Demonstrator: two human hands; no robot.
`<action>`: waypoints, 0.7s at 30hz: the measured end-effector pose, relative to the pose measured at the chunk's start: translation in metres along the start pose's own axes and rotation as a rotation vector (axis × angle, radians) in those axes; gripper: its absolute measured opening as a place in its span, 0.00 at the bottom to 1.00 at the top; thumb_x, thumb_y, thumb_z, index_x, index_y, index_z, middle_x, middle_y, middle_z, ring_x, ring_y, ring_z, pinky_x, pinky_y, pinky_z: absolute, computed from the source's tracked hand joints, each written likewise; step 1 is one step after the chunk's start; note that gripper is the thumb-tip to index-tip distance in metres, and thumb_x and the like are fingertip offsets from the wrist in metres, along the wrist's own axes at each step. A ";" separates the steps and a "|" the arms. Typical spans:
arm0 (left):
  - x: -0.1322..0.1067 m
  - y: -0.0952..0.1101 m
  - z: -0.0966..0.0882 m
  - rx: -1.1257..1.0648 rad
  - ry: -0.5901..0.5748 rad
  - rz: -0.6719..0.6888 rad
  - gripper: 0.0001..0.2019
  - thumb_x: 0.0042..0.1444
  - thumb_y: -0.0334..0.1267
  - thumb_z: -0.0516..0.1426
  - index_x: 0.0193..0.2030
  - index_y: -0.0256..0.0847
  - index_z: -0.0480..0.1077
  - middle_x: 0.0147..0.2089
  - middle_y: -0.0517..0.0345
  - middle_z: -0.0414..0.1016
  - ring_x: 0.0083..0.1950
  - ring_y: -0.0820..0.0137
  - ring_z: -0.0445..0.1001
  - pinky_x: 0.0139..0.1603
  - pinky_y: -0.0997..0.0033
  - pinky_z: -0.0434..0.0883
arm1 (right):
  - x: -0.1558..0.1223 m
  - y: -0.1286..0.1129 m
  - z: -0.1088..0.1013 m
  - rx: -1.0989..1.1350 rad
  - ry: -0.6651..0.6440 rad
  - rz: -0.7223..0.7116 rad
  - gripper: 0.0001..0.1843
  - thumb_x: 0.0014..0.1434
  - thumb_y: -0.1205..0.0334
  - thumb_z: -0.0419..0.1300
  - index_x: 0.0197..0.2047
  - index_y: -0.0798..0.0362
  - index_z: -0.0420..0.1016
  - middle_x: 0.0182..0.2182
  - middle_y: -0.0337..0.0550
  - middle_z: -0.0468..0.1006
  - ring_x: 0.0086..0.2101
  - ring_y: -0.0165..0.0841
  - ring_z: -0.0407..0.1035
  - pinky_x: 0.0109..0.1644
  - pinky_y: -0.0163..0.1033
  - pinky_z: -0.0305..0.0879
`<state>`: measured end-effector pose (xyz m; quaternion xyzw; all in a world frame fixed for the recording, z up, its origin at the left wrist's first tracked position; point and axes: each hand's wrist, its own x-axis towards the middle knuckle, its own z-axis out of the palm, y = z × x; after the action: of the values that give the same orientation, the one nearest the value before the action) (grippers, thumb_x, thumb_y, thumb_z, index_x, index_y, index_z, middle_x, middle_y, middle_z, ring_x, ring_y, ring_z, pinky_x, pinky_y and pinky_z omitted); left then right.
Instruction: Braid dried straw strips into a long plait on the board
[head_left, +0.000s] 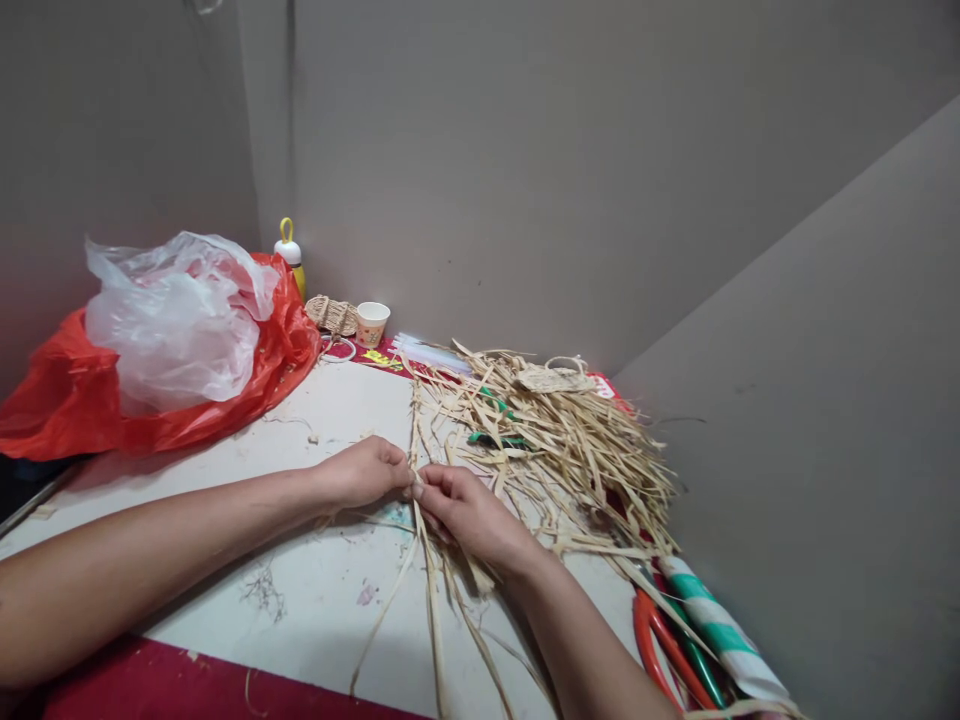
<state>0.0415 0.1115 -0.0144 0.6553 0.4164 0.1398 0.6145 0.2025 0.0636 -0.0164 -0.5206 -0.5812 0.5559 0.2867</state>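
A narrow braid of dry straw (415,415) runs up the white board in front of me. My left hand (369,472) pinches it from the left, fingers closed at its lower end. From the right, my right hand (466,512) is closed on the straw at the same spot, and the fingertips of both hands nearly meet. Below them, loose straw strands (435,625) fan out toward me. What lies right between the fingertips is partly hidden. A large heap of straw (592,440) spreads out just beyond my right hand.
At the left lies a red plastic bag (67,400) with a crumpled clear bag (180,330) on it. A yellow bottle (289,255), woven piece (331,314) and paper cup (372,325) stand behind. Red-handled pliers (664,640) and a striped roll (720,625) lie front right. Grey walls enclose the back.
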 end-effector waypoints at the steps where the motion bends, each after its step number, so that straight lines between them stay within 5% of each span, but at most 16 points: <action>1: 0.001 0.000 0.000 -0.027 0.005 -0.004 0.11 0.48 0.44 0.52 0.23 0.38 0.62 0.16 0.70 0.50 0.17 0.80 0.45 0.18 0.75 0.43 | -0.001 -0.001 0.000 -0.029 0.010 -0.004 0.14 0.57 0.57 0.55 0.23 0.53 0.60 0.12 0.30 0.58 0.14 0.22 0.51 0.16 0.29 0.45; 10: -0.004 0.004 0.002 0.025 0.092 0.111 0.09 0.45 0.37 0.51 0.19 0.39 0.55 0.16 0.69 0.49 0.19 0.80 0.46 0.19 0.76 0.44 | -0.010 -0.010 -0.008 -0.200 0.069 0.047 0.14 0.56 0.58 0.53 0.21 0.53 0.60 0.13 0.31 0.61 0.14 0.23 0.55 0.16 0.28 0.49; 13: -0.004 0.004 0.002 0.098 0.121 0.149 0.08 0.44 0.35 0.49 0.18 0.39 0.56 0.17 0.69 0.49 0.20 0.80 0.47 0.20 0.76 0.46 | -0.011 -0.012 -0.006 -0.062 0.031 0.088 0.14 0.55 0.58 0.52 0.21 0.54 0.62 0.10 0.30 0.61 0.11 0.22 0.53 0.15 0.28 0.48; 17: -0.005 0.003 0.003 0.102 0.124 0.145 0.08 0.45 0.35 0.48 0.19 0.38 0.60 0.16 0.67 0.55 0.19 0.80 0.49 0.21 0.76 0.48 | -0.008 -0.013 0.009 0.231 0.023 0.186 0.11 0.52 0.61 0.49 0.22 0.55 0.64 0.09 0.32 0.63 0.09 0.23 0.53 0.13 0.29 0.47; 21: -0.007 0.003 0.003 -0.022 0.048 0.145 0.09 0.46 0.36 0.48 0.20 0.37 0.62 0.18 0.63 0.62 0.19 0.79 0.53 0.21 0.76 0.49 | -0.007 -0.010 0.029 0.033 0.184 0.219 0.11 0.52 0.62 0.47 0.23 0.54 0.66 0.11 0.37 0.68 0.11 0.28 0.59 0.15 0.31 0.51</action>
<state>0.0408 0.1043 -0.0098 0.6733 0.3810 0.2040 0.5999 0.1751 0.0489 -0.0121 -0.6249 -0.4829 0.5431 0.2852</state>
